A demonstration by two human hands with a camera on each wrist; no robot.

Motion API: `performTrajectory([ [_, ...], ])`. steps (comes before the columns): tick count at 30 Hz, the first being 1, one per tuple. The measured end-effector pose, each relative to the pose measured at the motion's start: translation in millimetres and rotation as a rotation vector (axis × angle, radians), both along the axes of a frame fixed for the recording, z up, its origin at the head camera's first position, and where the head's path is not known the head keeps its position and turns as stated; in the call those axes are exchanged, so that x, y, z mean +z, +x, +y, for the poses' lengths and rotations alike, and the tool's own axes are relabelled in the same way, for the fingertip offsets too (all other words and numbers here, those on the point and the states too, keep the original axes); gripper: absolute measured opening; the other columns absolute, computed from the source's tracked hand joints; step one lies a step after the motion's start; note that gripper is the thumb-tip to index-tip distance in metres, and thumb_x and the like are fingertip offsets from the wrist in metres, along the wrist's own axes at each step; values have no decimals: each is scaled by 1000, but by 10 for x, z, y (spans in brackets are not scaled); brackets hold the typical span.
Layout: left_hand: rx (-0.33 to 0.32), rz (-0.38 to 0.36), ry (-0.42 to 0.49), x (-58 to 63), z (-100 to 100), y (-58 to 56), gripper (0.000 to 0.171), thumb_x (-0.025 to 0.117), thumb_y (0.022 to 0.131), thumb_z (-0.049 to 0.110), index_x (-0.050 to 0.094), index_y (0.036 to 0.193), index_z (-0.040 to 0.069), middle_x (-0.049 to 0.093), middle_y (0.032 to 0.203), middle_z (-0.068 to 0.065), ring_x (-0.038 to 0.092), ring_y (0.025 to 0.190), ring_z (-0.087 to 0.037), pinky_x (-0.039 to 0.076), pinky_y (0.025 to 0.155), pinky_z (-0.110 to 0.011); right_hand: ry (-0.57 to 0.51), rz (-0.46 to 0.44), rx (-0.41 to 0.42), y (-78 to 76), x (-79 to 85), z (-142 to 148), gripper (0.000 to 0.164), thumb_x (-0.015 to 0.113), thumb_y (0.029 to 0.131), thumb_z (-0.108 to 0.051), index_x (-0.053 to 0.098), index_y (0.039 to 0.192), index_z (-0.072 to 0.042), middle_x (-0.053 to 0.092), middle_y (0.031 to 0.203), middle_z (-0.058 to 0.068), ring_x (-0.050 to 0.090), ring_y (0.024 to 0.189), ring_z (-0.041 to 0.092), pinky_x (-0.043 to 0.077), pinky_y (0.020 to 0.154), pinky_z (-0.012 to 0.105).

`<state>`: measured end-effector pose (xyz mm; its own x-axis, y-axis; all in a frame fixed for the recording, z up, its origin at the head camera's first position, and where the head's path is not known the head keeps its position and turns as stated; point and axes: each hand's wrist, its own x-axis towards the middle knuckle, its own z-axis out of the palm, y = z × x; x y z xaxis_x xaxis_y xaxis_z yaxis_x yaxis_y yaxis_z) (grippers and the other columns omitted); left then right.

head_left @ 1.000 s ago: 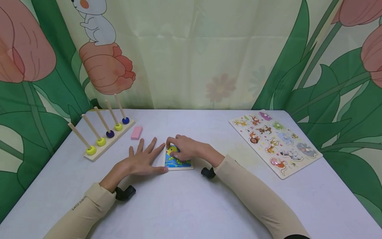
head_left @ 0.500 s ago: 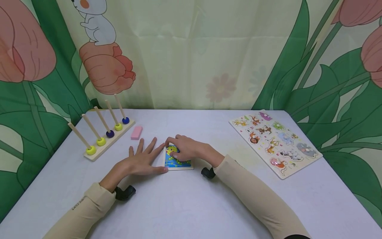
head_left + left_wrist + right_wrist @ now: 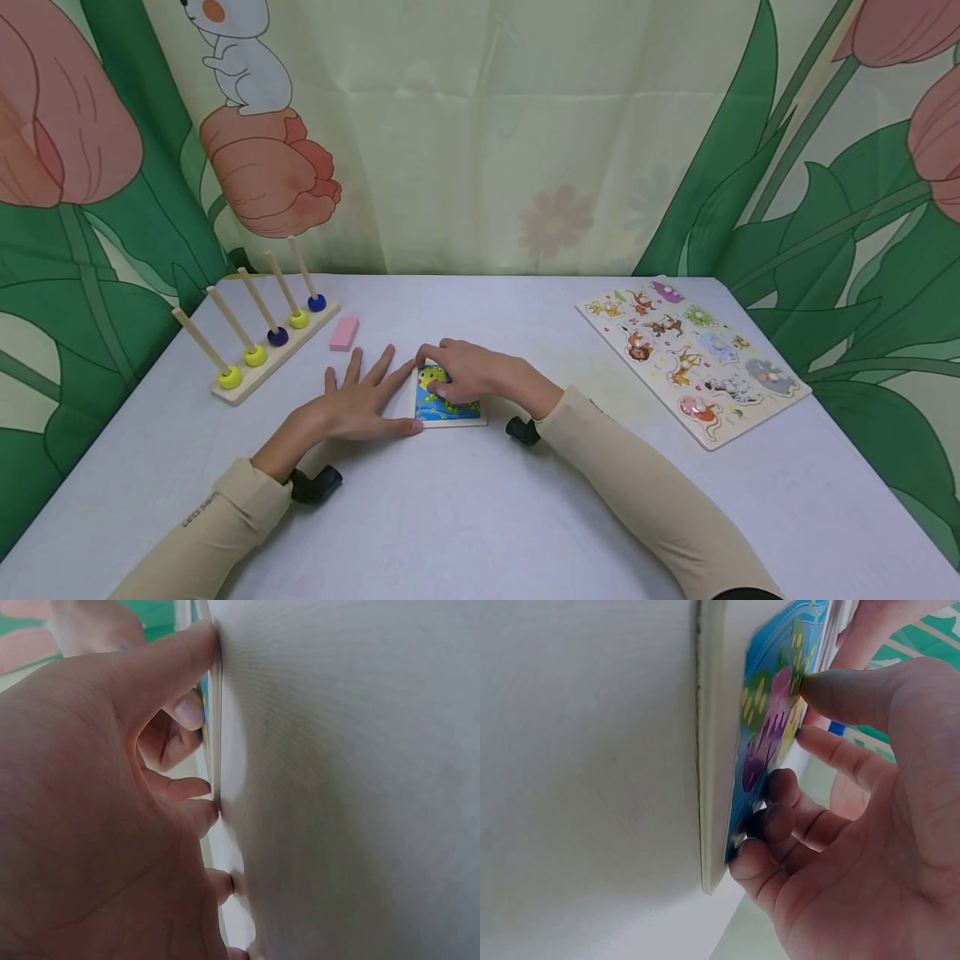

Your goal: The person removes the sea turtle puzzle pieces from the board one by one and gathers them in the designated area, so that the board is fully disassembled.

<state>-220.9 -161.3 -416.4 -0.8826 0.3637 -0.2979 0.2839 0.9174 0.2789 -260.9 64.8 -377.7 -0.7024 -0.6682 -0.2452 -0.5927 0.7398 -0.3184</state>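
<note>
A small jigsaw puzzle [image 3: 435, 412] with a pale wooden frame lies flat on the white table. Its picture is mostly blue, with yellow, green and purple parts in the right wrist view. My left hand [image 3: 360, 412] rests on the table, fingers spread, with thumb tip and index fingertip against the puzzle's left edge. Over the puzzle's upper part my right hand [image 3: 476, 371] bends its fingers; thumb and fingertips are on the picture. In the right wrist view, the thumb [image 3: 844, 694] and index fingertip sit close together on it. The right hand hides part of the picture.
A wooden peg stand [image 3: 273, 354] with yellow and dark blue beads stands at the left. Beside it lies a pink block [image 3: 343, 333]. An animal puzzle board [image 3: 690, 358] lies at the right. A printed curtain [image 3: 480, 167] hangs behind the table.
</note>
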Motion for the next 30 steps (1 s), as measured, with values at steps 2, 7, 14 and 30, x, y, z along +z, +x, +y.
performTrajectory([
  [2, -1, 1, -1, -2, 2, 0, 111, 57, 85, 88, 15, 171, 33, -6, 181, -10, -17, 161, -58, -3, 114, -91, 9, 4, 0, 3, 4, -2, 44, 61, 106, -34, 50, 148, -29, 61, 135, 10, 59, 114, 22, 53, 112, 44],
  [7, -2, 2, 0, -11, -3, -4, 109, 57, 85, 87, 14, 171, 35, -7, 181, -10, -16, 161, -58, -3, 114, -91, 20, 13, 4, 10, 15, -5, 45, 61, 106, -34, 50, 149, -29, 62, 136, 10, 60, 116, 22, 53, 113, 45],
  [14, -3, 0, 1, -9, -4, -5, 110, 56, 85, 88, 14, 171, 35, -7, 181, -10, -17, 161, -58, -3, 114, -91, 25, 20, 14, 14, 25, -11, 45, 61, 107, -33, 50, 150, -28, 62, 135, 10, 59, 115, 22, 53, 112, 44],
  [30, -1, -3, -6, -9, -2, -9, 111, 55, 84, 89, 15, 171, 34, -7, 181, -9, -16, 161, -57, -3, 114, -91, 50, 31, 29, -10, 19, -11, 44, 60, 107, -35, 50, 149, -28, 61, 140, 9, 60, 120, 23, 50, 117, 47],
])
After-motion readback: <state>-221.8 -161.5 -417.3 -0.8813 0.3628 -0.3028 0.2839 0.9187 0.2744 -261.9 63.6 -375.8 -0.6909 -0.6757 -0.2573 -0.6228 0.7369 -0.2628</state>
